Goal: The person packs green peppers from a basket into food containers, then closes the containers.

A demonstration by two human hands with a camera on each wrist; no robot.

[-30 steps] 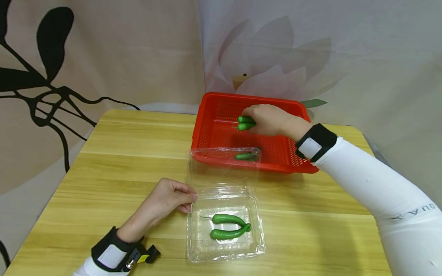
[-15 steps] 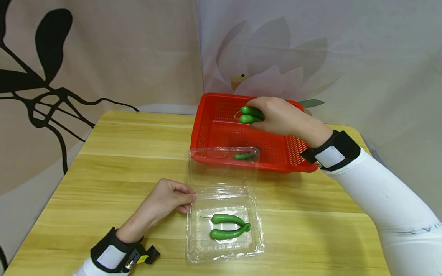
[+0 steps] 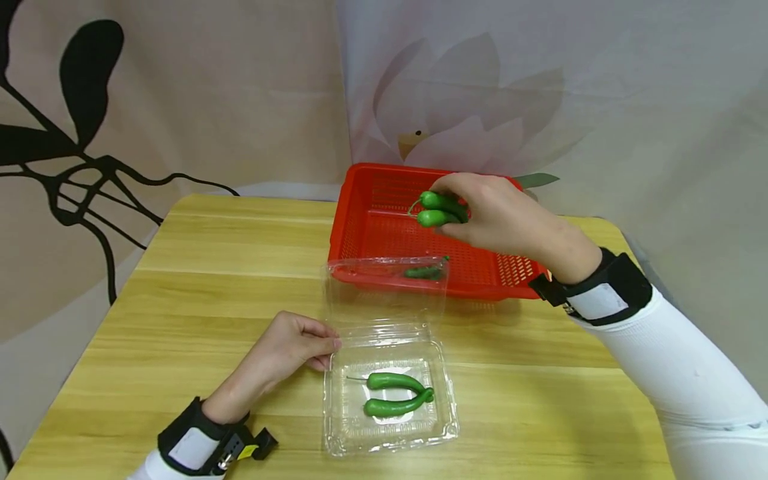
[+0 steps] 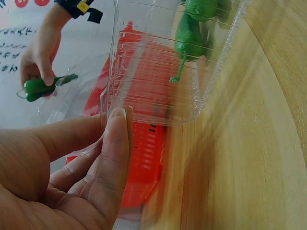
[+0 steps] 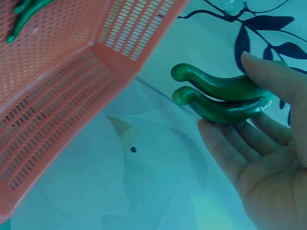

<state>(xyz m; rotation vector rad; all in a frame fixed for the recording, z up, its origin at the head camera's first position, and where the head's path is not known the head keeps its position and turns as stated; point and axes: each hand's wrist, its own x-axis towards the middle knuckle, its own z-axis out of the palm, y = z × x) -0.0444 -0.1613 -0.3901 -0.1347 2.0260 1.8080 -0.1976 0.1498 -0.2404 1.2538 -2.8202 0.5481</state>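
the yellow wooden table has open room either side of the clear plastic hinged box holding two curved green peppers. the left hand pinches the box's edge; the right hand curls round another glossy green pair by the red perforated plastic basket.

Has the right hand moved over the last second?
Yes: in the head view, the right hand has shifted rightward against the red basket.

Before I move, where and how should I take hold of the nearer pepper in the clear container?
I'd pinch the nearer pepper by its thick left part, from above: the container lies open, and the farther pepper curves close only at right.
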